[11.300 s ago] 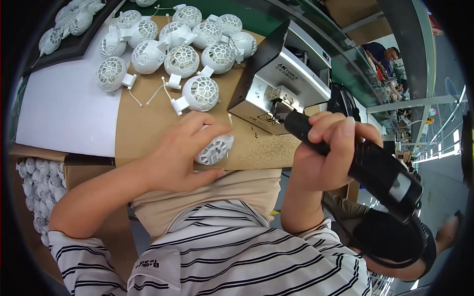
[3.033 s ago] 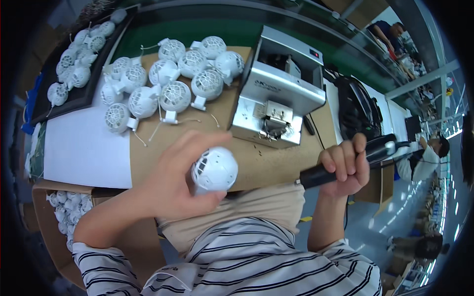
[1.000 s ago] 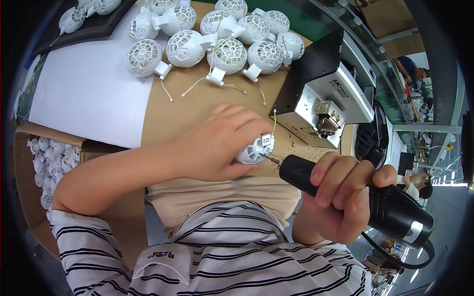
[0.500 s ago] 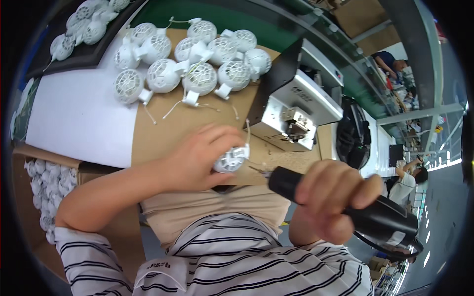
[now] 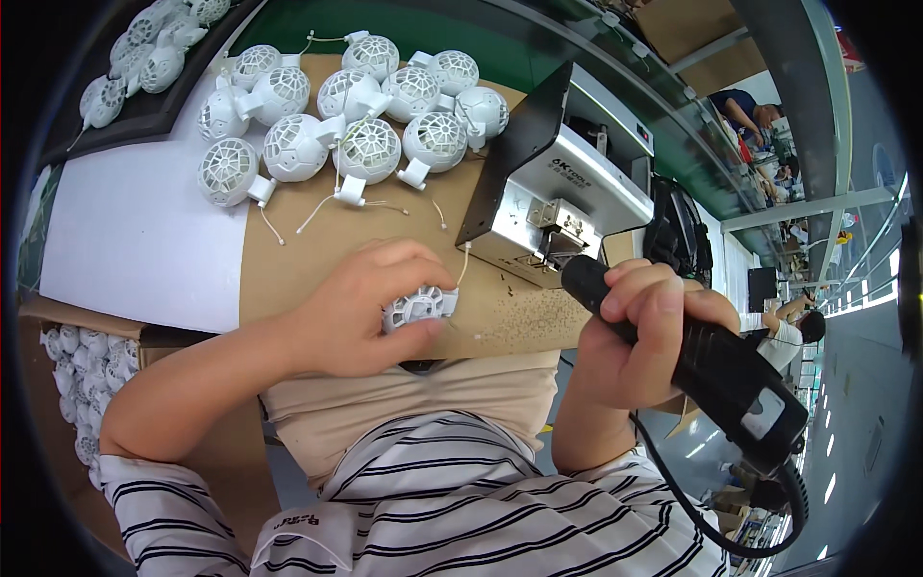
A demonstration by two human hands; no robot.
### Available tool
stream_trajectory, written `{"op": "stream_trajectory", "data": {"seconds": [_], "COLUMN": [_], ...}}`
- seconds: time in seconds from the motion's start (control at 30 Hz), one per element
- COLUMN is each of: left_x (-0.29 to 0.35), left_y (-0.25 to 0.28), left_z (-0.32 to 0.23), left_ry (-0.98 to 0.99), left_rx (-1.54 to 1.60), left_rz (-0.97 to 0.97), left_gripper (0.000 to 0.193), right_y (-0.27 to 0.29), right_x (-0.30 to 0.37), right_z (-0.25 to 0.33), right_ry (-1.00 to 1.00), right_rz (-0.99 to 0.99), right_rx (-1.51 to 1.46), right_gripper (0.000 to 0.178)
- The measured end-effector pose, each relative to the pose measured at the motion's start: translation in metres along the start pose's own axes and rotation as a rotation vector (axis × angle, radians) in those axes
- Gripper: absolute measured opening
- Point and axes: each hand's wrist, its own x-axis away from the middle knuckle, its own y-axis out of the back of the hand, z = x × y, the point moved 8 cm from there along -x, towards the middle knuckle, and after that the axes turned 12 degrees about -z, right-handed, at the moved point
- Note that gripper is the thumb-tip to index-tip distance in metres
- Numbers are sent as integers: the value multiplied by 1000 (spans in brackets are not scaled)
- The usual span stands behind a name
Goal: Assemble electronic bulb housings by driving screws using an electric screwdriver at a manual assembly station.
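My left hand (image 5: 361,308) is closed round a white round grille housing (image 5: 415,310), holding it low over the near edge of the brown board. A short pale cable sticks up from the housing's side. In my right hand (image 5: 644,332), fingers wrapped about its body, is a black electric screwdriver (image 5: 735,385). Its tip points up and left and reaches the front outlet of a silver and black screw feeder (image 5: 577,178). Whether a screw sits on the bit is too small to tell.
Several similar white housings (image 5: 367,152) with cables stand behind my left hand. More lie on a black foam tray (image 5: 144,120) at far left and in a cardboard box (image 5: 154,337). Tiny specks lie scattered on the brown board (image 5: 317,260). Other people work at the far right.
My right hand has swung the screwdriver up and away from the housing to the screw feeder's outlet. The left hand and housing have shifted slightly left in the picture.
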Motion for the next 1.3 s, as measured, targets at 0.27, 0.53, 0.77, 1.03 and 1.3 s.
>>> {"op": "stream_trajectory", "data": {"seconds": [0.27,0.53,0.77,1.03,1.3], "left_x": [6,4,4,5,1], "left_y": [0,0,0,0,1], "left_z": [1,8,9,8,7], "left_ry": [39,32,52,22,-32], "left_rx": [19,14,14,30,-17], "left_rz": [-61,-64,-65,-85,-100], "left_gripper": [46,51,53,53,50], "right_y": [-5,-34,-40,-40,-52], "right_x": [3,30,37,37,33], "right_z": [1,1,-3,-1,-2], "right_ry": [-224,-307,-293,-307,-265], "right_rz": [36,87,114,112,244], "right_rx": [-214,-496,-489,-464,-453], "right_gripper": [28,35,35,32,30]}}
